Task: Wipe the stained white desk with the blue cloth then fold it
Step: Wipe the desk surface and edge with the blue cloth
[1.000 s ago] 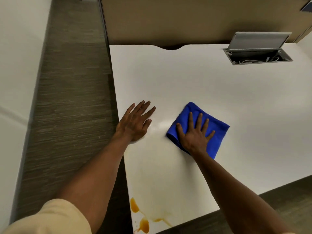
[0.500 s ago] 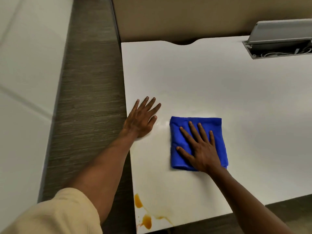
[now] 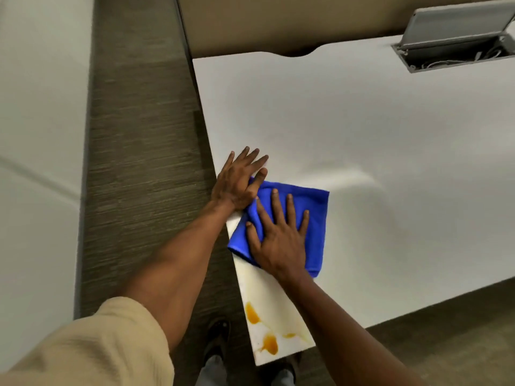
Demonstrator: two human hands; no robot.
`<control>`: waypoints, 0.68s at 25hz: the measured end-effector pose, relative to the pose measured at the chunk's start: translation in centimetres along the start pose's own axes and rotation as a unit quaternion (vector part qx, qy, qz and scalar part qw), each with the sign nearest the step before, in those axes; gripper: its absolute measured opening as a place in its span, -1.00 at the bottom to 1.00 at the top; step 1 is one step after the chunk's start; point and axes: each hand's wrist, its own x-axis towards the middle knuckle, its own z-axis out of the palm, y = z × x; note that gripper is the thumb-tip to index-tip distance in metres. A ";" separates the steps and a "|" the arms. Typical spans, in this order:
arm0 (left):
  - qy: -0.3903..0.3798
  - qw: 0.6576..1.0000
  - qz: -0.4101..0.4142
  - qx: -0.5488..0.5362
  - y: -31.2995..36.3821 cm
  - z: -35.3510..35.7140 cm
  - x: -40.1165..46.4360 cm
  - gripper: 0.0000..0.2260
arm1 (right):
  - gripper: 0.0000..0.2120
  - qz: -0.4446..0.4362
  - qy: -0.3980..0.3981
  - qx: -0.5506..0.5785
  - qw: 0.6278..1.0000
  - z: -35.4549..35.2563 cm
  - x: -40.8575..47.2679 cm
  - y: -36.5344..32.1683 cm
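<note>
Blue cloth [image 3: 315, 215] lies on the white desk [image 3: 348, 129] near its left edge, bunched slightly along the side nearest the left hand. Its lower left corner reaches the desk's left edge.

The right hand [image 3: 278, 238] presses flat on the cloth, palm down, with fingers [image 3: 289, 207] spread apart and pointing away from the person; it pins the fabric rather than gripping it. The thumb sits on the cloth's left part.

The left hand [image 3: 238, 181] also lies flat and palm down, fingers extended and only slightly fanned, resting on the bare desk at the left edge. Its thumb side touches the upper left corner of the cloth, and the 2 hands sit just beside each other. Whether the left thumb lies on or under the fabric, I cannot tell.

Orange stains [image 3: 262, 330] remain at the near left corner of the desk: about 3 blobs joined by thin streaks, with a faint yellowish smear running up from them toward the cloth. They sit nearer the person than the cloth and apart from it.

At the far right of the desk, an open cable hatch [image 3: 454, 54] shows cords inside, its grey lid [image 3: 457, 23] tilted up. A tan partition [image 3: 278, 20] stands behind the desk. Brown carpet [image 3: 139, 162] runs along the left side, and a beige sleeve [image 3: 92, 346] covers the left upper arm.
</note>
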 end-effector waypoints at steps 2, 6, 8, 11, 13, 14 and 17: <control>-0.018 1.000 0.001 0.005 0.0 -0.5 -0.1 -0.36 | -0.37 -0.062 -0.019 -0.012 0.998 0.2 -2.3 0.9; -0.042 0.998 0.024 0.039 -0.2 -0.9 -0.5 -0.43 | -0.40 -0.071 -0.026 -0.012 0.997 -0.6 -5.2 4.0; -0.046 0.998 0.025 0.033 -0.2 -0.9 -0.6 -0.43 | -0.38 0.097 0.006 0.003 0.995 0.1 -4.9 1.5; -0.043 0.998 0.019 0.029 -0.1 -0.9 -0.5 -0.42 | -0.33 0.214 0.028 0.043 0.975 1.2 -2.9 -4.7; -0.039 0.999 0.021 0.030 -0.1 -0.7 -0.4 -0.42 | -0.29 0.183 0.026 0.037 0.982 1.7 -2.9 -5.8; -0.037 0.999 0.021 0.029 -0.1 -0.7 -0.5 -0.42 | -0.28 0.161 0.025 0.034 0.986 1.7 -3.3 -5.2; -0.029 0.999 0.024 0.022 -0.3 -0.8 -0.4 -0.42 | -0.29 0.118 0.018 0.015 0.993 0.9 -3.3 -2.3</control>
